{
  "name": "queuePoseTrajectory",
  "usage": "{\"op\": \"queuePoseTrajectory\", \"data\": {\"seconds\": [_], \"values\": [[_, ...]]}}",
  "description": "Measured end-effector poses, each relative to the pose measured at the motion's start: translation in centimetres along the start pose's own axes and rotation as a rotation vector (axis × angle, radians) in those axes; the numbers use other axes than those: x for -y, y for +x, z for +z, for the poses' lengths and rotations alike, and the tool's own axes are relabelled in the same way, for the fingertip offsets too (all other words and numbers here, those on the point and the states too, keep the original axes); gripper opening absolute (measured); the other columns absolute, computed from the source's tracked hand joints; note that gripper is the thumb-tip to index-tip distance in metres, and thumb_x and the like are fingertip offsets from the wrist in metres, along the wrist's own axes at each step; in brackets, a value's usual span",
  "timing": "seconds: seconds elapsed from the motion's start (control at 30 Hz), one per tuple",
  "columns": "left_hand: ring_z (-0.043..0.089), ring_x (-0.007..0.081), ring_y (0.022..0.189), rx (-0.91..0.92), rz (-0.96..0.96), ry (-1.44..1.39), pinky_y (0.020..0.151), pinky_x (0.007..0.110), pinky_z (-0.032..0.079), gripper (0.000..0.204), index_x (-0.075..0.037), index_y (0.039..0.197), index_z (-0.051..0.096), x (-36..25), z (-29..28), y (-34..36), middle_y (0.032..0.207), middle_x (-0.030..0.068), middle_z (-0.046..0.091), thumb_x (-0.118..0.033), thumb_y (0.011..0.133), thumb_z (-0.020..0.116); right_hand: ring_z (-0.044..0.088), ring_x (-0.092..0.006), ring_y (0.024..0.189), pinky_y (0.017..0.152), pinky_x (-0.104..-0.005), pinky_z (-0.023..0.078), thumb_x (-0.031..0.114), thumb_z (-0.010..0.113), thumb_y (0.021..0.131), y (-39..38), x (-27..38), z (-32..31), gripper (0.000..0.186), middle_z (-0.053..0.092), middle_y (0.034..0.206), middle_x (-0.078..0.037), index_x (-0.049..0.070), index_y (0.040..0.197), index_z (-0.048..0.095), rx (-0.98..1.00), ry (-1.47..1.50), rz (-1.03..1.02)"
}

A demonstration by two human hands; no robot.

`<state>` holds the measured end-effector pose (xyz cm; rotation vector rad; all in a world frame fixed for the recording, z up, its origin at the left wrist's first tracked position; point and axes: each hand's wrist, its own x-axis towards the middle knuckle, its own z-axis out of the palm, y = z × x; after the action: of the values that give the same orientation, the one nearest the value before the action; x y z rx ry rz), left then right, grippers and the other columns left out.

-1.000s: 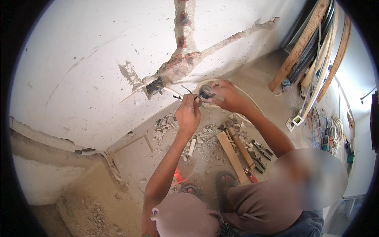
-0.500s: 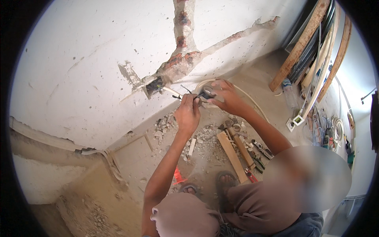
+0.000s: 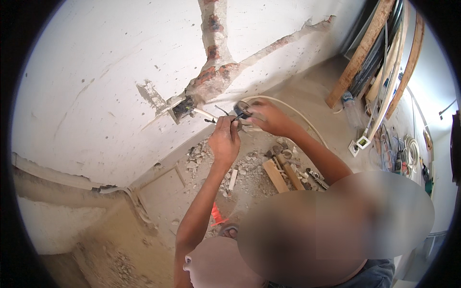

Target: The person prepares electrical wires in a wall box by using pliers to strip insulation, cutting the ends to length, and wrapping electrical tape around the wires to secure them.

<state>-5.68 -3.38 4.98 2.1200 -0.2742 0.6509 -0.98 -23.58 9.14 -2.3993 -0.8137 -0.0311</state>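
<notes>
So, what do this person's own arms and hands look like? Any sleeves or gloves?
Both the left hand and right hand are ungloved, with no watch or wristband visible. The left forearm and right forearm are bare, without sleeves. The right arm's upper part is blurred out.

With the left grip as the clock's centre, wires sit between its fingertips, the tape roll is at one o'clock, and the right grip at two, beside the roll. At ten o'clock, an opening sits in the wall. A cable curves over the floor behind the right grip. Rubble lies at eight, wood strips at four. Farther out, planks stand at two, a bottle near their feet, a coil at three.
</notes>
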Motion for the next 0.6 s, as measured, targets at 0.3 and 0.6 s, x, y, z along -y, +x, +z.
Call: {"op": "queuePoseTrajectory", "data": {"seconds": [0.3, 0.6], "values": [[0.067, 0.0351, 0.078, -0.021, 0.036, 0.041, 0.064, 0.046, 0.052, 0.009, -0.009, 0.101, 0.066, 0.3, 0.2, -0.2, 0.097, 0.0087, 0.065, -0.015, 0.097, 0.061, 0.049, -0.0305, 0.132, 0.113, -0.0411, 0.036, 0.021, 0.068, 0.092, -0.7, 5.5, -2.6, 0.042, 0.051, 0.144, -0.016, -0.003, 0.126, 0.061, 0.078, 0.422, -0.158], [0.066, 0.0358, 0.076, 0.000, 0.001, 0.045, 0.062, 0.046, 0.051, 0.010, -0.010, 0.105, 0.064, -0.1, -0.1, -0.1, 0.095, 0.0103, 0.064, -0.015, 0.098, 0.058, 0.056, -0.0387, 0.116, 0.101, -0.0467, 0.043, 0.022, 0.070, 0.091, -2.3, -0.2, 0.3, 0.030, 0.058, 0.121, -0.022, 0.004, 0.114, 0.067, -0.085, -0.118, -0.097]]}}
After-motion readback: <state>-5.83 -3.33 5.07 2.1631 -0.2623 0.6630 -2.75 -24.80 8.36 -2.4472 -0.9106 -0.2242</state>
